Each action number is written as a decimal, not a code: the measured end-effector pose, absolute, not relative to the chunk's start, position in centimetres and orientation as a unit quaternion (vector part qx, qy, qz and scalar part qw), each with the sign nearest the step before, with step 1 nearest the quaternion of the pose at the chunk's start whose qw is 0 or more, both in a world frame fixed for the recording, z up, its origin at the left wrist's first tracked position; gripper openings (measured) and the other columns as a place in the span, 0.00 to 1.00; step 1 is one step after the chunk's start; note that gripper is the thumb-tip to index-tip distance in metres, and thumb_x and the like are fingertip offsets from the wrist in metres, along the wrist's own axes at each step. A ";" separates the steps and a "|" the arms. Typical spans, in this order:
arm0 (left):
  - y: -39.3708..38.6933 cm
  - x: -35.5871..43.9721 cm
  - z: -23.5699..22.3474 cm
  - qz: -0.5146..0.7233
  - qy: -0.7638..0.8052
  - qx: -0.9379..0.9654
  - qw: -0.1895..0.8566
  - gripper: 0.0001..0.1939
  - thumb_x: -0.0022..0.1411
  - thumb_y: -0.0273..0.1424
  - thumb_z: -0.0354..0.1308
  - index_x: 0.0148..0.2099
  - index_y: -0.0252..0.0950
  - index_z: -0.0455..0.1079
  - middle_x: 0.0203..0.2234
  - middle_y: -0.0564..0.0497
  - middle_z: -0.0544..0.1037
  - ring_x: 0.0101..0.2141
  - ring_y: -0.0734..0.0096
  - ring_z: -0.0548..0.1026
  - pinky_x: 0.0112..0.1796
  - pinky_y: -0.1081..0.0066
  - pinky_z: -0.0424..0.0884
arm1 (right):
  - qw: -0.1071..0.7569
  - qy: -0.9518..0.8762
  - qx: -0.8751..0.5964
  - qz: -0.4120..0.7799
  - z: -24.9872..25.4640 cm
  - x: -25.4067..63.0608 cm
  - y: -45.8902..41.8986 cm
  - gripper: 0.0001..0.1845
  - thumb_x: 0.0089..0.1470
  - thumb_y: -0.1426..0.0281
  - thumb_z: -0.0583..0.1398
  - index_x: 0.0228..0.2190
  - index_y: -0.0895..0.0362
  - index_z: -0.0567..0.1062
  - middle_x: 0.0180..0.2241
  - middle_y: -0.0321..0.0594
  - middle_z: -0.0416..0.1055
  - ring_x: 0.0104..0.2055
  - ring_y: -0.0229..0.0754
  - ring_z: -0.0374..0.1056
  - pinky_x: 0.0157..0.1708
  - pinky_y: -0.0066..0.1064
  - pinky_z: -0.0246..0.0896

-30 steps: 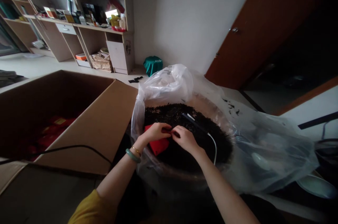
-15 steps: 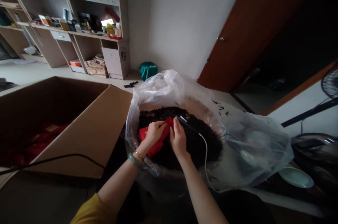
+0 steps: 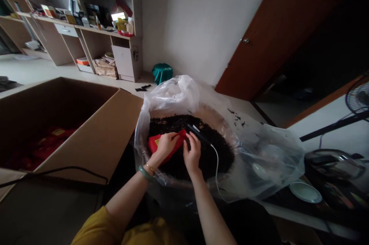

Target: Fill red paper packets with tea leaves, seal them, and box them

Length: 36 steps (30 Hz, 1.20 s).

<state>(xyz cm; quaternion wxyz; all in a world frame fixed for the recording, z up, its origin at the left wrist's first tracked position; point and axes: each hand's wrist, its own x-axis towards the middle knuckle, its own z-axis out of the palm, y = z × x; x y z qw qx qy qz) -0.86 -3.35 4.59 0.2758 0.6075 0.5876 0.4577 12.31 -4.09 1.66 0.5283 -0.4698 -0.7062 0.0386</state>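
Note:
A small red packet (image 3: 155,143) is held over a big heap of dark loose tea leaves (image 3: 215,152) inside a clear plastic bag (image 3: 268,156). My left hand (image 3: 165,146) grips the packet from the left, fingers curled round it; a green bangle sits on that wrist. My right hand (image 3: 192,153) pinches the packet's right end at its opening. A dark tool with a white cord (image 3: 199,134) lies on the leaves just beyond my right hand.
An open cardboard box (image 3: 95,137) with red packets inside stands at the left, a black cable draped over its edge. Shelves (image 3: 86,14) line the back wall. A brown door (image 3: 276,33), a fan (image 3: 359,97), a small dish (image 3: 305,192) are at the right.
The packet has been lifted from lying on the leaves and turned, with both hands now at its right end. The camera view has shifted slightly.

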 end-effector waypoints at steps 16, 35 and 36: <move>-1.4 -2.8 6.0 0.304 0.529 0.759 0.226 0.11 0.63 0.33 0.55 0.41 0.37 0.78 0.33 0.50 0.82 0.31 0.69 0.77 0.34 0.74 0.68 | 0.501 -0.694 -0.508 0.096 4.9 16.9 -2.3 0.10 0.55 0.64 0.59 0.27 0.57 0.76 0.30 0.44 0.75 0.33 0.45 0.70 0.37 0.36 0.66; -1.5 -3.7 6.0 0.323 0.537 0.727 0.282 0.09 0.59 0.33 0.57 0.35 0.36 0.77 0.25 0.53 0.80 0.25 0.72 0.74 0.29 0.75 0.67 | 0.498 -0.599 -0.496 0.383 4.3 16.5 -3.1 0.14 0.54 0.59 0.59 0.33 0.56 0.78 0.33 0.42 0.79 0.36 0.45 0.74 0.41 0.37 0.68; -1.6 -3.8 5.9 0.335 0.541 0.715 0.290 0.10 0.59 0.34 0.58 0.34 0.35 0.77 0.24 0.53 0.80 0.25 0.72 0.73 0.28 0.76 0.67 | 0.506 -0.593 -0.484 0.398 4.3 16.5 -3.1 0.15 0.54 0.59 0.58 0.35 0.55 0.78 0.34 0.42 0.79 0.37 0.46 0.74 0.42 0.38 0.68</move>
